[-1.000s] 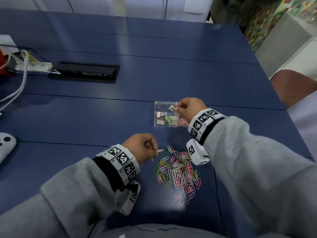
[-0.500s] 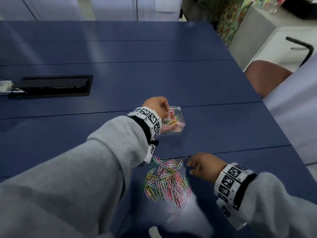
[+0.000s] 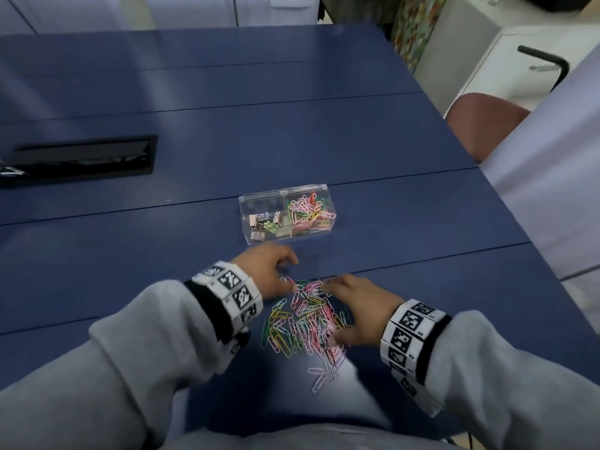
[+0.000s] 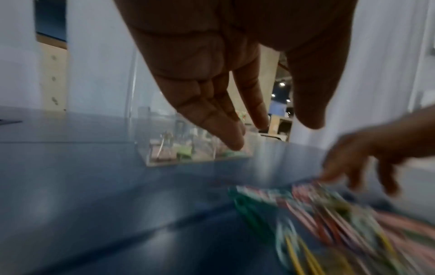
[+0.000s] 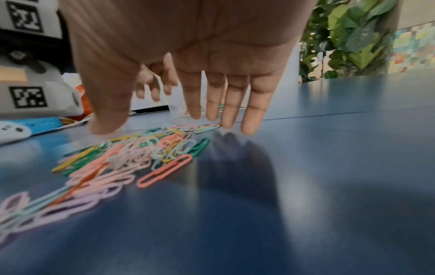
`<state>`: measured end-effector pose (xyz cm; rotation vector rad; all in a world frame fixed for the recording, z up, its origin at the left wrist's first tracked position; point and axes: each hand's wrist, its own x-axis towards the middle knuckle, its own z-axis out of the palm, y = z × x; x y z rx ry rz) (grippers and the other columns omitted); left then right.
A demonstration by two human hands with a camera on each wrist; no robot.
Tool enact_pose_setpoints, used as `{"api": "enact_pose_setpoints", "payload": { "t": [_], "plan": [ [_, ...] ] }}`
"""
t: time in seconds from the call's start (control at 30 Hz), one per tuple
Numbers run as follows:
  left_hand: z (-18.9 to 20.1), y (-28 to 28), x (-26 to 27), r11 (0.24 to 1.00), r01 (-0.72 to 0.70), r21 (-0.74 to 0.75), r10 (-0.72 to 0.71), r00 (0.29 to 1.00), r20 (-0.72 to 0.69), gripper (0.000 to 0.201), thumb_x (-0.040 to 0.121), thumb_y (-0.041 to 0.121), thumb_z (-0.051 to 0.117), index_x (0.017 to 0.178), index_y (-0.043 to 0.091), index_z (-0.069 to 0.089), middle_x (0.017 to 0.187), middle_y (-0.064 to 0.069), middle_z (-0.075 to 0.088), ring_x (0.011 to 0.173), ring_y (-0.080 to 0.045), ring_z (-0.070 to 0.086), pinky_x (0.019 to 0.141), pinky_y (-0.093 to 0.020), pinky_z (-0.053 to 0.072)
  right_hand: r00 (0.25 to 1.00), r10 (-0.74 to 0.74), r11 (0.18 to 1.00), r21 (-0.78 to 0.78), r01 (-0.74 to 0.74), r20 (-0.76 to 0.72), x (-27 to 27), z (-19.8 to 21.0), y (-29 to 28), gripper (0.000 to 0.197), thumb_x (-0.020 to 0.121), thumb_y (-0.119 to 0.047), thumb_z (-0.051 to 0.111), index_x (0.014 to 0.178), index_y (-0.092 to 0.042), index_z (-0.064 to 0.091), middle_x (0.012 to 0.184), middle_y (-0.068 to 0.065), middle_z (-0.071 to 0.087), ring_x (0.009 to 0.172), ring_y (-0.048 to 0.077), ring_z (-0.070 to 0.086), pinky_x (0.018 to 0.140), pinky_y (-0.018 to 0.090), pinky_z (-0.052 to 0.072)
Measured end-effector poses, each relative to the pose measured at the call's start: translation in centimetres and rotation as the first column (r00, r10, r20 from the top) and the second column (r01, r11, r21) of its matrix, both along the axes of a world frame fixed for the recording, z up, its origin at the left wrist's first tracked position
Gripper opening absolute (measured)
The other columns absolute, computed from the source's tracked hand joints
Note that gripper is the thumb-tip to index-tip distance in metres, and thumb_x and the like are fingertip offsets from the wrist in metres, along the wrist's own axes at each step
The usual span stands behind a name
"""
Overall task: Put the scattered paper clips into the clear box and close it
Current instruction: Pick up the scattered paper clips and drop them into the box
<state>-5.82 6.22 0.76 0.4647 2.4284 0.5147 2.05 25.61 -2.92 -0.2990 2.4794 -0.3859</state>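
A pile of coloured paper clips (image 3: 305, 319) (image 5: 132, 154) lies on the blue table in front of me. Beyond it stands the clear box (image 3: 287, 214) (image 4: 188, 148). Its right compartment holds paper clips and its left holds binder clips, and its lid stands upright at the back. My left hand (image 3: 285, 271) (image 4: 270, 134) hovers at the pile's far left edge with its fingers straight and holds nothing. My right hand (image 3: 337, 297) (image 5: 164, 126) is spread flat just above the pile's right side, fingertips near the far clips, also holding nothing.
A black cable slot (image 3: 84, 157) is set into the table (image 3: 324, 125) at the far left. A brown chair (image 3: 483, 125) stands past the table's right edge. In the right wrist view a white controller (image 5: 11, 132) lies to the left of the pile.
My left hand has drawn back from the box to the pile's left edge. My right hand has slid left onto the pile's right side. The box now stands uncovered.
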Motion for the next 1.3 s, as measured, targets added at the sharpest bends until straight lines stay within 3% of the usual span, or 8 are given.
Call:
{"api": "enact_pose_setpoints", "payload": {
  "t": [0.13, 0.23, 0.6, 0.7, 0.8, 0.97, 1.17, 1.3],
  "plan": [
    [-2.3, -0.9, 3.5, 0.972, 0.144, -0.186, -0.131, 0.988, 0.082, 0.09, 0.069, 0.044, 0.077, 0.142, 0.034, 0.026, 0.134, 0.002, 0.035, 0.124, -0.02, 0.044, 0.102, -0.037, 0.044, 0.989, 0.149, 0.983, 0.104, -0.148, 0.004, 0.7, 0.2, -1.5, 0.093, 0.068, -0.052, 0.072, 0.143, -0.03, 0.021, 0.148, -0.003, 0.026, 0.134, 0.022, 0.03, 0.108, 0.04, 0.035],
    [-3.6, -0.6, 5.1, 0.969, 0.175, -0.176, -0.172, 0.985, 0.036, 0.096, 0.065, 0.045, 0.078, 0.143, 0.033, 0.024, 0.135, 0.001, 0.033, 0.127, -0.023, 0.035, 0.104, -0.039, 0.041, 0.989, 0.144, 0.982, 0.126, -0.14, -0.027, 1.2, 0.2, -2.3, 0.075, 0.076, -0.037, 0.069, 0.138, -0.026, 0.03, 0.14, 0.001, 0.034, 0.128, 0.025, 0.037, 0.103, 0.041, 0.04],
    [-4.1, 1.3, 5.5, 0.977, 0.172, -0.128, -0.177, 0.984, -0.03, 0.025, 0.082, 0.019, 0.059, 0.106, 0.012, 0.06, 0.115, -0.01, 0.05, 0.109, -0.031, 0.052, 0.092, -0.036, 0.046, 1.0, 0.012, 1.0, 0.009, -0.011, -0.022, 0.1, 0.3, -3.5, 0.026, 0.082, -0.018, 0.057, 0.107, -0.013, 0.051, 0.116, 0.011, 0.052, 0.104, 0.029, 0.054, 0.076, 0.029, 0.039],
    [-4.0, 0.8, 5.2, 0.979, 0.164, -0.12, -0.167, 0.986, -0.018, 0.013, 0.08, 0.009, 0.056, 0.092, 0.01, 0.061, 0.109, -0.011, 0.058, 0.103, -0.029, 0.057, 0.085, -0.033, 0.047, 1.0, 0.001, 1.0, -0.013, -0.001, -0.016, -0.6, 0.7, -2.8, 0.014, 0.078, -0.013, 0.059, 0.087, -0.02, 0.05, 0.107, 0.009, 0.058, 0.099, 0.027, 0.056, 0.074, 0.028, 0.039],
    [-3.9, -0.2, 4.7, 0.993, 0.085, -0.08, -0.085, 0.996, 0.002, 0.016, 0.078, 0.006, 0.058, 0.077, 0.022, 0.055, 0.096, -0.002, 0.062, 0.09, -0.021, 0.059, 0.074, -0.025, 0.045, 0.998, -0.06, 0.996, -0.065, 0.059, -0.014, -1.6, 1.7, -1.8, 0.017, 0.076, -0.013, 0.061, 0.08, -0.026, 0.051, 0.095, 0.0, 0.062, 0.089, 0.019, 0.058, 0.077, 0.028, 0.049],
    [-3.7, -1.5, 4.4, 0.999, 0.017, -0.039, -0.016, 1.0, 0.021, 0.032, 0.078, 0.009, 0.06, 0.057, 0.027, 0.045, 0.068, 0.013, 0.051, 0.075, -0.011, 0.053, 0.063, -0.02, 0.041, 0.95, -0.298, 0.923, -0.281, 0.262, -0.095, -5.1, 5.2, -0.6, 0.024, 0.073, -0.008, 0.064, 0.066, -0.029, 0.055, 0.068, -0.013, 0.058, 0.066, 0.005, 0.055, 0.063, 0.016, 0.041],
    [-2.6, -2.7, 4.0, 0.998, -0.059, 0.026, 0.059, 0.998, -0.005, 0.033, 0.078, 0.008, 0.059, 0.056, 0.028, 0.045, 0.061, 0.016, 0.048, 0.065, -0.007, 0.05, 0.056, -0.015, 0.039, 0.847, -0.436, 0.874, -0.369, 0.318, -0.305, -11.0, 6.8, -1.2, 0.011, 0.074, -0.011, 0.065, 0.079, -0.02, 0.06, 0.076, -0.004, 0.061, 0.071, 0.013, 0.056, 0.068, 0.023, 0.045],
    [-0.6, -3.1, 2.7, 0.986, -0.125, 0.108, 0.129, 0.991, -0.032, 0.011, 0.079, 0.006, 0.059, 0.075, 0.014, 0.065, 0.057, 0.016, 0.047, 0.053, 0.004, 0.043, 0.057, -0.018, 0.04, 0.831, -0.404, 0.905, -0.295, 0.305, -0.381, -14.4, 5.2, -1.7, 0.008, 0.08, -0.014, 0.063, 0.087, -0.017, 0.062, 0.092, 0.002, 0.063, 0.082, 0.019, 0.058, 0.071, 0.026, 0.044]
  ]
}}
